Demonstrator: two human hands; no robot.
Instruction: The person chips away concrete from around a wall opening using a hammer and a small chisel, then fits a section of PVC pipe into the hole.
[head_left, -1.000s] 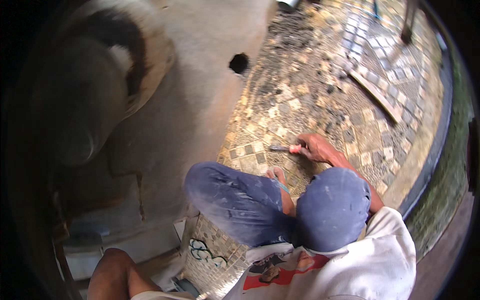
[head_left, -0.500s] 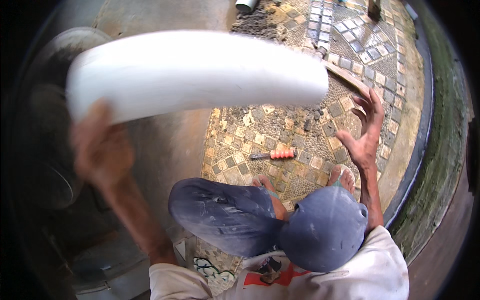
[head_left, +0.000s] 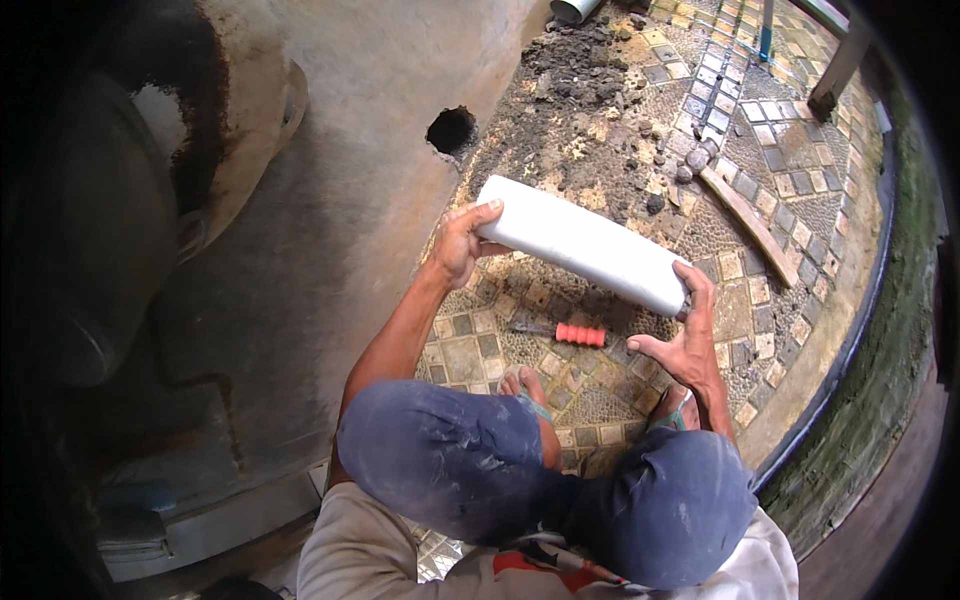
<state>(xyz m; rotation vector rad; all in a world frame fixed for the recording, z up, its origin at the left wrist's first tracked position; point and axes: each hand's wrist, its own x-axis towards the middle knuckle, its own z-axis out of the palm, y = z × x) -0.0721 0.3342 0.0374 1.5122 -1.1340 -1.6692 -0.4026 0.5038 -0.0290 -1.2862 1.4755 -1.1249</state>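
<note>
A short white plastic pipe slants before my knees, its left end higher in the picture. My left hand grips that end, thumb on top and fingers underneath. At the opposite end, my right hand has its fingers against the rim, while its thumb sticks out below, off the pipe. Beneath the pipe, a chisel with a ribbed orange-red grip lies on the tiled ground near my feet. Farther right rests a hammer with a long wooden handle.
Left of the tiles rises a grey wall with a round broken hole low in it. Dark rubble lies along the wall's foot. Another pipe end shows at the top. A wooden post stands at far right.
The white pipe has come down from high on the left toward the middle and now tilts down to the right. My right hand, apart from it before, now touches its end.
</note>
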